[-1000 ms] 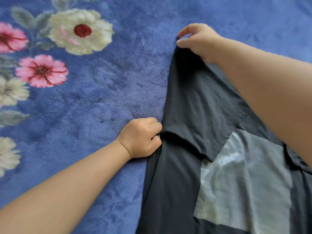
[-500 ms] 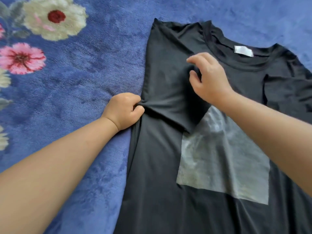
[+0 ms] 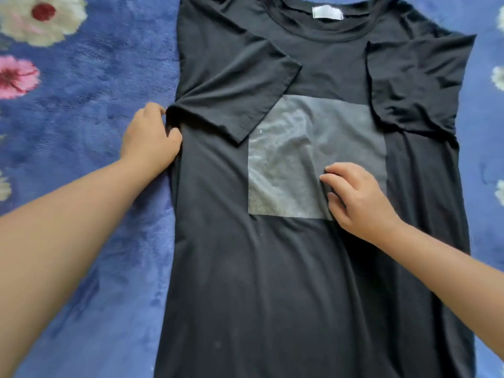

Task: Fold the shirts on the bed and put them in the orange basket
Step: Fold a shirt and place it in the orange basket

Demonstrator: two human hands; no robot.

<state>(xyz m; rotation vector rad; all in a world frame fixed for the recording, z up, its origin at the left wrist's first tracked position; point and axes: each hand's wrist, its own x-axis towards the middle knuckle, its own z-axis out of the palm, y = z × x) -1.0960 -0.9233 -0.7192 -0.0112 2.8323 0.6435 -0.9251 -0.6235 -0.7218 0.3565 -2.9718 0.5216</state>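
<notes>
We see a black shirt [image 3: 272, 282] spread flat on the blue floral bed [image 3: 90, 85], both sleeves folded inward; our left hand [image 3: 148, 140] pinches its side edge, fingers clamped, seemingly anchoring it; our right hand [image 3: 357, 195] rests on its grey print, fingers loosely curled, seemingly smoothing; no basket visible.

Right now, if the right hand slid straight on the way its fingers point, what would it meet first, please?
The right hand points up and leftward across the grey print; the folded-in left sleeve of the black shirt probably comes first.
</notes>
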